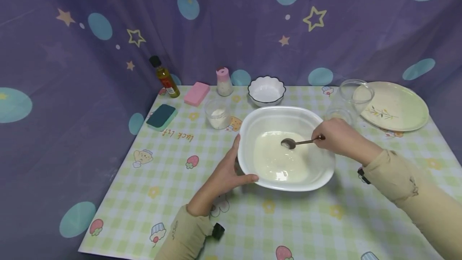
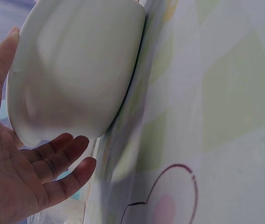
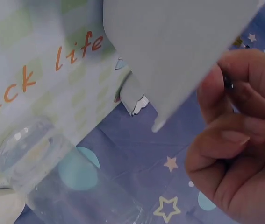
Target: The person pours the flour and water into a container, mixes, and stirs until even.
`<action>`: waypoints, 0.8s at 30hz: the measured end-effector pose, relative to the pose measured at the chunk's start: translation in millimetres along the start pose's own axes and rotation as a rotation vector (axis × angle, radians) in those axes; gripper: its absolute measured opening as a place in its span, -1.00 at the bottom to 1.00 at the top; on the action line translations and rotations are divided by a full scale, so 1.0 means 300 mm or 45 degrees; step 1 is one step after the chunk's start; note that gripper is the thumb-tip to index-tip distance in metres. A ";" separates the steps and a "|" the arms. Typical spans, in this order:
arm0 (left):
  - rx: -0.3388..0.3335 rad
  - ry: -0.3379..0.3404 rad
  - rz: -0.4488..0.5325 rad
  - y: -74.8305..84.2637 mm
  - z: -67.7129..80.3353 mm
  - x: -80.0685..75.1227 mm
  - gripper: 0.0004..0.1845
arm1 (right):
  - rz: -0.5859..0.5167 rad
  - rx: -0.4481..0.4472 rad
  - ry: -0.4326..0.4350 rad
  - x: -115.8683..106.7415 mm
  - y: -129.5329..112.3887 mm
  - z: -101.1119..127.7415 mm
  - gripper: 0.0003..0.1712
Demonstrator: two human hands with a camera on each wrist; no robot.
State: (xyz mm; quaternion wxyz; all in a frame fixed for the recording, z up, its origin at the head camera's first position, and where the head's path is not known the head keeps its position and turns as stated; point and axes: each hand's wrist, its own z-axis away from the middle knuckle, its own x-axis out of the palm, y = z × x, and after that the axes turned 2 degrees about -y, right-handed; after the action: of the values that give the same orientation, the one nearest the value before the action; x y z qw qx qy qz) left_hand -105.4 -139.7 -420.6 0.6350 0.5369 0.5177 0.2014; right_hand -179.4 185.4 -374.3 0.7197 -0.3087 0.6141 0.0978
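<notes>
A white basin (image 1: 249, 131) stands in the middle of the table, holding a creamy pale liquid (image 1: 274, 159). My left hand (image 1: 223, 173) holds its near left side, thumb on the rim; in the left wrist view several fingers (image 2: 60, 163) lie beside the outer wall. Over the liquid is a small dark metal spoon (image 1: 304, 142), its handle pinched in my right hand (image 1: 335, 137). Something whitish lies in the spoon's bowl. The basin wall hides most of the spoon in the right wrist view, where the curled fingers (image 3: 221, 144) show.
Behind the basin stand a scalloped bowl (image 1: 266, 91), a pink-topped shaker (image 1: 224, 82) and a clear cup with white contents (image 1: 218, 117). Pink sponge (image 1: 197, 94), green sponge (image 1: 161, 117) and oil bottle (image 1: 166, 79) are at back left. A clear container (image 1: 351, 99) and plate (image 1: 408, 107) stand right.
</notes>
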 end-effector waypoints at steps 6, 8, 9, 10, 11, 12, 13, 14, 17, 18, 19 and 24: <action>-0.052 -0.003 -0.011 0.010 0.001 -0.002 0.29 | -0.063 -0.041 -0.086 -0.012 -0.002 0.034 -0.86; -0.056 -0.004 -0.017 0.012 0.002 -0.003 0.30 | -0.092 -0.081 -0.102 -0.009 -0.007 0.042 -0.84; -0.055 -0.006 -0.019 0.013 0.002 -0.003 0.30 | -0.105 -0.102 -0.106 -0.005 -0.009 0.044 -0.83; -0.053 -0.005 -0.018 0.011 0.001 -0.003 0.30 | -0.117 -0.123 -0.110 -0.001 -0.012 0.046 -0.82; -0.046 -0.002 -0.019 0.009 0.001 -0.002 0.30 | -0.131 -0.145 -0.115 0.005 -0.015 0.046 -0.82; -0.035 0.001 -0.011 0.004 0.000 -0.001 0.30 | -0.139 -0.163 -0.116 0.012 -0.017 0.045 -0.82; -0.022 0.003 -0.002 -0.003 -0.001 0.001 0.30 | -0.152 -0.182 -0.113 0.021 -0.019 0.043 -0.82; -0.011 0.008 0.003 -0.010 -0.001 0.002 0.30 | -0.165 -0.195 -0.108 0.030 -0.023 0.041 -0.83; 0.014 0.020 -0.001 -0.057 -0.006 0.011 0.32 | -0.190 -0.232 -0.088 0.059 -0.033 0.028 -0.84; 0.023 0.022 -0.002 -0.074 -0.009 0.014 0.33 | -0.195 -0.235 -0.080 0.069 -0.037 0.023 -0.85; 0.027 0.024 -0.008 -0.090 -0.011 0.017 0.33 | -0.201 -0.238 -0.073 0.078 -0.042 0.017 -0.86; 0.053 0.032 -0.012 -0.129 -0.016 0.024 0.33 | -0.194 -0.192 -0.018 0.113 -0.063 -0.012 -0.90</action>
State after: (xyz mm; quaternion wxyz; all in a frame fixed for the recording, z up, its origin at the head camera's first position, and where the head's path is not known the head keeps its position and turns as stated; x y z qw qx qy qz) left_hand -118.4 -145.0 -457.6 0.6180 0.5450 0.5323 0.1942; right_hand -165.0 160.4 -400.5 0.7041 -0.4072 0.5746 0.0909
